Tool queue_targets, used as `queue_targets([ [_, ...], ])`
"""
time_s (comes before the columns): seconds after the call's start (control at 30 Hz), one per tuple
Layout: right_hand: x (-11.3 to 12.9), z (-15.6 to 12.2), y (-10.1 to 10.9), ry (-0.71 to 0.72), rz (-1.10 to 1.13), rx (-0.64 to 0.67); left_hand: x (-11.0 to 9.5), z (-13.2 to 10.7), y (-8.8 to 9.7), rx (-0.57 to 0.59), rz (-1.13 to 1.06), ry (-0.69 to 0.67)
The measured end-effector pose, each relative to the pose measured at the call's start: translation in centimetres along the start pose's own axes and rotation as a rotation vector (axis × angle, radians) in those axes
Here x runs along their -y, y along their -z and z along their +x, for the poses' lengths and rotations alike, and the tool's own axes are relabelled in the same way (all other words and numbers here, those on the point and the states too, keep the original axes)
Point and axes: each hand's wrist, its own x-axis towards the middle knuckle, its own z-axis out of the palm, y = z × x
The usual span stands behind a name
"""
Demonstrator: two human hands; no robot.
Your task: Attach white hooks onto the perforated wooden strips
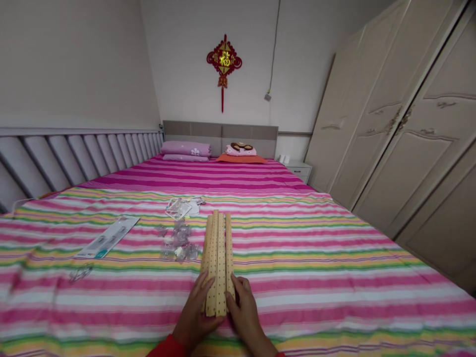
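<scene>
Several long, pale wooden strips with rows of small holes (220, 258) lie side by side on the striped sheet, pointing away from me. My left hand (197, 310) wraps the near left side of the bundle, its thumb across the near ends. One more holed wooden strip (228, 238) lies on the right with a narrow gap from the rest. My right hand (243, 310) grips the near part of that strip, fingers on its outer edge and thumb on its inner side. Left of the strips sits a pile of small clear plastic bags (181, 238).
Flat clear packets (178, 208) lie behind the bags. Farther left are a long packaged card (109, 238) and a thin wire-like bundle (81, 272). Folded bedding (186, 148) rests by the headboard (197, 129). A railing (82, 153) borders the left side; wardrobes (405, 144) stand right.
</scene>
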Motion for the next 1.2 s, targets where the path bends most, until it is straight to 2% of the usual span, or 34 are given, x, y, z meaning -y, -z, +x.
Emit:
queue_targets([
  [0.13,-0.2,-0.2,-0.2,0.003,-0.012,0.028,0.2,-0.5,0.6,-0.005,-0.001,0.015],
  [0.33,-0.2,-0.3,0.4,0.053,-0.044,0.096,0.4,-0.6,0.2,-0.021,0.057,-0.023],
  [0.43,-0.1,-0.4,0.4,0.072,-0.073,0.087,0.2,-0.5,0.2,-0.022,0.067,-0.022],
  [0.6,-0.1,-1.3,0.5,0.039,-0.023,0.083,0.1,-0.6,0.4,0.026,0.06,0.026],
  [0.7,0.0,-2.4,1.6,-0.041,0.092,0.1,0.3,-1.3,1.1,0.097,0.03,0.026],
  [0.83,1.0,-4.4,5.1,-0.208,0.187,0.134,-0.2,-2.7,3.8,0.23,-0.082,0.063],
  [0.93,2.7,-4.9,8.5,-0.271,0.285,0.334,-2.2,-2.7,7.2,0.362,-0.3,0.182],
  [1.0,4.3,-4.5,10.6,-0.322,0.408,0.365,-4.1,-1.6,9.7,0.401,-0.479,0.268],
  [1.1,7.3,-2.9,13.3,-0.263,0.565,0.364,-6.9,1.1,12.7,0.343,-0.74,0.34],
  [1.2,10.5,-1.0,15.1,-0.146,0.559,0.175,-9.0,3.7,14.5,0.157,-0.792,0.391],
])
